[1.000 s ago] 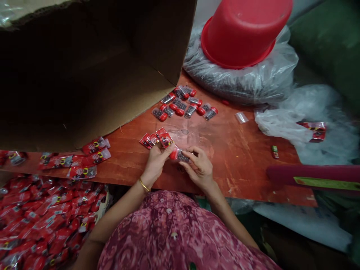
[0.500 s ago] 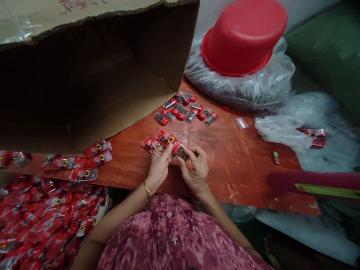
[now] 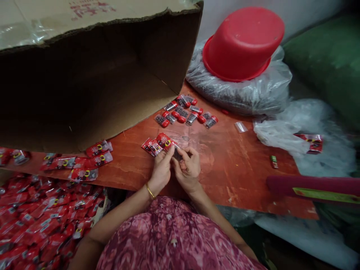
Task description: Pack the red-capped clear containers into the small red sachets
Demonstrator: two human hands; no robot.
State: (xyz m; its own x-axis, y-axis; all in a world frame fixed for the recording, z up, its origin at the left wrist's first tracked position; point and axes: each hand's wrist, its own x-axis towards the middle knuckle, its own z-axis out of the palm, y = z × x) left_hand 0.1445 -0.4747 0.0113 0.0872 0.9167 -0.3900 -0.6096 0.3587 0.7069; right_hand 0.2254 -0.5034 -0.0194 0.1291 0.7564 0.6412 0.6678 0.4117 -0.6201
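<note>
In front of my body, both hands meet over the table. My left hand (image 3: 161,168) is closed with its thumb on a red printed packet (image 3: 164,140) bearing a yellow spot. Several more red packets (image 3: 151,146) fan out to the left, by its fingertips; whether they are held or lie on the table I cannot tell. My right hand (image 3: 188,167) pinches a small dark-filled clear container (image 3: 177,154) at the packet's open-looking lower end; fingers hide most of it. Beyond the hands lie several small clear containers (image 3: 192,118) with red ends and dark beads inside.
A large cardboard box (image 3: 157,108) opens toward me on the left. Filled red packets (image 3: 84,173) lie along the table edge, above a heap of packets (image 3: 36,221). A red basin (image 3: 244,41) sits upside down on a plastic bag (image 3: 253,99). Plastic film (image 3: 270,131) lies right.
My right hand has moved slightly left, closer to my left hand, and less of the dark container shows between them. The whole view has shifted slightly.
</note>
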